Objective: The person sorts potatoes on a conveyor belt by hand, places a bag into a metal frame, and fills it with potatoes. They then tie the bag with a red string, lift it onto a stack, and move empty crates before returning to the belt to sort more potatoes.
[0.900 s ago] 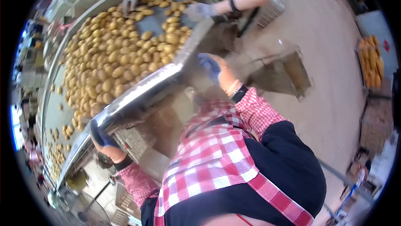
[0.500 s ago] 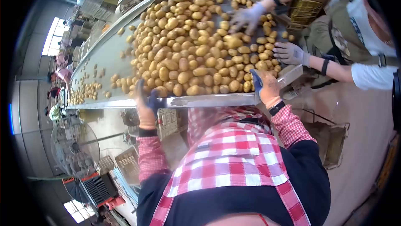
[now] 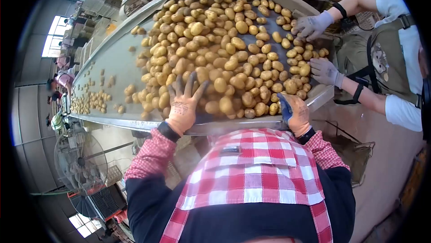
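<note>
Many yellow-brown potatoes (image 3: 194, 57) lie heaped on a grey conveyor belt (image 3: 117, 63), some blurred by motion. My left hand (image 3: 182, 104), in an orange glove with dark fingertips, rests on the near side of the heap. Its fingers are spread over the potatoes, back of the hand up, with nothing gripped. At the near right edge of the belt is my right hand (image 3: 297, 113), gloved in orange and blue. It stands beside the closest potatoes with its blue palm side turned left, thumb and fingers apart, holding none.
A co-worker's two grey-gloved hands (image 3: 313, 26) reach in at the belt's right end, touching or near potatoes. The metal rim (image 3: 265, 122) runs between my body and the belt. Left of me stand a large fan (image 3: 81, 160) and crates. More people work far left.
My left hand has moved from the near rim up and right onto the potatoes, fingers spreading. My right hand has shifted slightly right and down. The potatoes are more spread out at the right.
</note>
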{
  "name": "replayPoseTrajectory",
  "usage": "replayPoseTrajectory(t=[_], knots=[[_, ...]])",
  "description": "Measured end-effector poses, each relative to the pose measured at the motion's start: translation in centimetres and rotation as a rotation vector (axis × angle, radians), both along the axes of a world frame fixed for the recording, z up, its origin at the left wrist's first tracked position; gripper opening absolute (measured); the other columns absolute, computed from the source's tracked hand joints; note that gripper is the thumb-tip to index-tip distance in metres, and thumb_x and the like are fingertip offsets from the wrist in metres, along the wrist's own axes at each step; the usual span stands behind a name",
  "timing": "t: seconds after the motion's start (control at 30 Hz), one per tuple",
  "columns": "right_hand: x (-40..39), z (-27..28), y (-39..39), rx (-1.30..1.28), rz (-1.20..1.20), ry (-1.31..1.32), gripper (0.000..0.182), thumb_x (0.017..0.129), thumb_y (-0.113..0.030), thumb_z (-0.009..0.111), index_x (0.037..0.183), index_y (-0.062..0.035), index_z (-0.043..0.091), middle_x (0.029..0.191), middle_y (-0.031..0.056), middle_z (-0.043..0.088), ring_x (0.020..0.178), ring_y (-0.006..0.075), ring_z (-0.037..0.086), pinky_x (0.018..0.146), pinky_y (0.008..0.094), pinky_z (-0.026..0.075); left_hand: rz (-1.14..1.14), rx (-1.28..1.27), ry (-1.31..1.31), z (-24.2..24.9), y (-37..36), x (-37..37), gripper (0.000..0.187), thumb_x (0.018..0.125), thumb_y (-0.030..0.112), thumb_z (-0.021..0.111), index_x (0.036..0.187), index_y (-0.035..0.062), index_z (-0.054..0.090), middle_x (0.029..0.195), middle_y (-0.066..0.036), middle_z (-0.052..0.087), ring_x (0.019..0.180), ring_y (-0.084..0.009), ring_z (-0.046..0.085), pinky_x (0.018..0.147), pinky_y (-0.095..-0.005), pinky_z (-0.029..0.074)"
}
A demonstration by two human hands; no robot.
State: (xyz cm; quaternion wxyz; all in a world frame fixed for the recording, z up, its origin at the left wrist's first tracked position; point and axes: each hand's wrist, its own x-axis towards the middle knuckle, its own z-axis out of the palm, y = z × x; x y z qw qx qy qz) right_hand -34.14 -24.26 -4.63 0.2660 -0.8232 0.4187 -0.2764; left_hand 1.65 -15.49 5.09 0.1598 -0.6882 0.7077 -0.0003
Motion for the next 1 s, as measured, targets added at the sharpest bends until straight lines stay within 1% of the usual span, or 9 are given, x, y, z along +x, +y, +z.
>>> replayPoseTrajectory(t=[0.07,0.13,0.4,0.47,0.57,0.73,0.87,0.97,1.0], knots=[[0.1,0.4,0.1,0.03,-0.018,0.003,0.035,0.087,-0.01,0.062,0.122,-0.011,0.067,0.112,0.0143,0.069,0.101,0.0343,0.065,0.088,0.0419,0.052,-0.056,0.01,0.071,-0.3,-2.7,-1.2,0.093,0.072,0.006,0.069,0.155,0.0279,0.034,0.162,-0.017,0.022,0.146,-0.0525,0.017,0.115,-0.0681,0.021],[0.2,0.3,0.2,0.016,-0.034,-0.044,0.034,0.087,-0.009,0.063,0.121,-0.0111,0.068,0.111,0.0138,0.069,0.101,0.0343,0.065,0.087,0.0418,0.052,-0.049,-0.005,0.143,-1.1,-5.3,-2.3,0.089,0.077,0.005,0.067,0.155,0.031,0.033,0.162,-0.016,0.023,0.144,-0.055,0.019,0.112,-0.0733,0.019],[0.8,0.5,0.1,-0.006,-0.059,-0.076,0.029,0.088,-0.006,0.065,0.116,-0.0081,0.07,0.107,0.0129,0.071,0.097,0.0318,0.068,0.084,0.0383,0.054,-0.078,-0.045,0.064,-4.1,-18.1,-4.8,0.092,0.079,-0.013,0.048,0.154,0.0366,0.033,0.164,-0.014,0.017,0.147,-0.0478,0.021,0.116,-0.0592,0.034],[1.2,1.2,-0.1,0.015,-0.075,-0.089,0.027,0.089,-0.005,0.065,0.115,-0.0073,0.07,0.107,0.0131,0.071,0.096,0.0315,0.068,0.084,0.038,0.054,-0.03,-0.067,0.171,-4.0,-21.8,-2.8,0.077,0.087,-0.001,0.06,0.152,0.0345,0.038,0.163,-0.016,0.019,0.145,-0.0473,0.026,0.118,-0.0535,0.035],[1.0,0.5,-0.1,0.119,-0.091,-0.171,0.03,0.088,-0.005,0.064,0.117,-0.0088,0.07,0.108,0.0129,0.07,0.097,0.0317,0.067,0.085,0.0398,0.053,-0.014,-0.277,0.462,-1.9,-23.5,1.0,0.069,0.085,0.034,0.078,0.147,0.0292,0.048,0.158,-0.022,0.029,0.141,-0.0454,0.035,0.116,-0.0483,0.037],[2.3,3.2,-1.4,0.24,-0.045,-0.231,0.034,0.086,-0.006,0.064,0.12,-0.0104,0.069,0.11,0.0129,0.07,0.1,0.0312,0.066,0.088,0.0414,0.051,-0.176,-0.628,0.734,5.7,-17.6,5.8,0.045,0.091,0.02,0.071,0.134,0.0093,0.06,0.136,-0.021,0.058,0.126,-0.0343,0.056,0.105,-0.0403,0.045],[7.0,5.4,-4.1,-0.02,0.322,-0.066,0.031,0.083,-0.003,0.063,0.114,-0.0076,0.068,0.116,0.0125,0.067,0.108,0.0339,0.063,0.091,0.0419,0.051,0.254,-0.645,0.971,8.7,-9.4,6.5,0.039,0.094,0.005,0.065,0.132,-0.0002,0.06,0.126,-0.015,0.066,0.117,-0.0209,0.062,0.098,-0.0311,0.048],[11.7,4.1,-5.3,-0.106,0.445,0.018,0.032,0.086,-0.006,0.061,0.118,-0.0099,0.066,0.124,0.0106,0.064,0.119,0.0316,0.058,0.1,0.0422,0.047,0.318,-0.673,1.12,6.0,-4.8,6.3,0.036,0.093,-0.002,0.064,0.128,0.002,0.063,0.119,-0.01,0.069,0.1,-0.0176,0.066,0.082,-0.028,0.053],[13.3,3.0,-6.0,-0.129,0.47,0.003,0.033,0.087,-0.007,0.061,0.12,-0.0106,0.065,0.126,0.0096,0.064,0.121,0.0307,0.056,0.103,0.0427,0.045,0.353,-0.598,0.96,5.9,-3.4,5.4,0.034,0.091,-0.003,0.066,0.125,0.0029,0.065,0.116,-0.009,0.07,0.096,-0.0154,0.066,0.079,-0.0273,0.053]])
